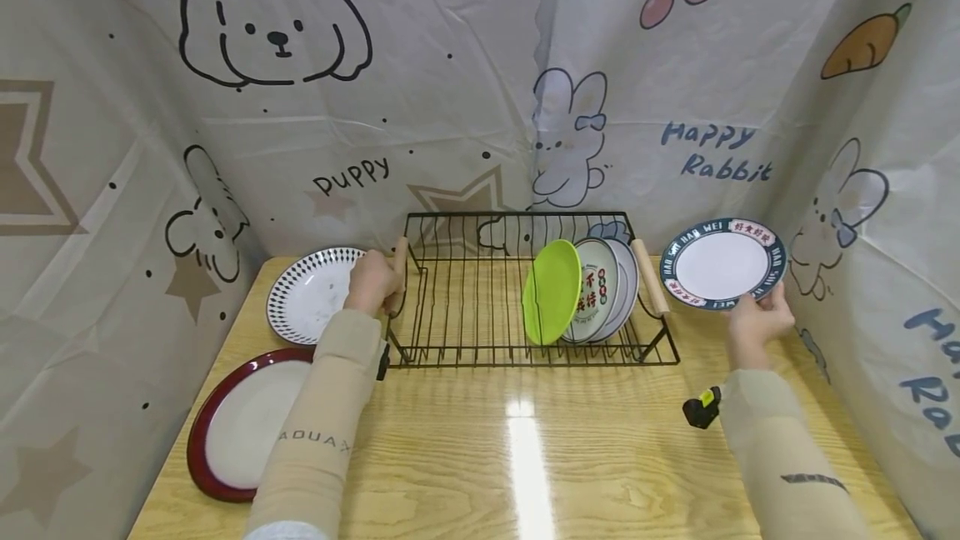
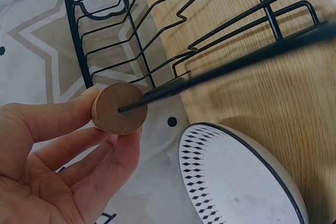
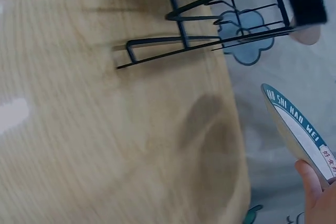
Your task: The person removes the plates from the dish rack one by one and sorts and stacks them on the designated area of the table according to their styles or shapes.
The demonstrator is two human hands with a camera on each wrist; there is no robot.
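My left hand [image 1: 371,282] grips the wooden handle [image 2: 119,116] at the left end of a black wire dish rack [image 1: 532,365]; in the left wrist view the thumb and fingers curl round it. Off to the right, my right hand [image 1: 761,322] pinches the lower edge of a white plate [image 1: 723,265] with a blue lettered rim. The right wrist view shows this plate tilted and held above the table, apart from the rack. Inside the rack's right half stand a green plate [image 1: 551,294] and a white plate with red characters [image 1: 597,273], with another pale dish [image 1: 630,282] behind.
A white dish with a black diamond border [image 1: 307,302] lies beside the rack's left end. Nearer on the left is a plate with a dark red rim [image 1: 225,461], partly covered by my left sleeve. Printed curtains [image 1: 465,107] enclose the wooden table [image 1: 600,457] at back and sides.
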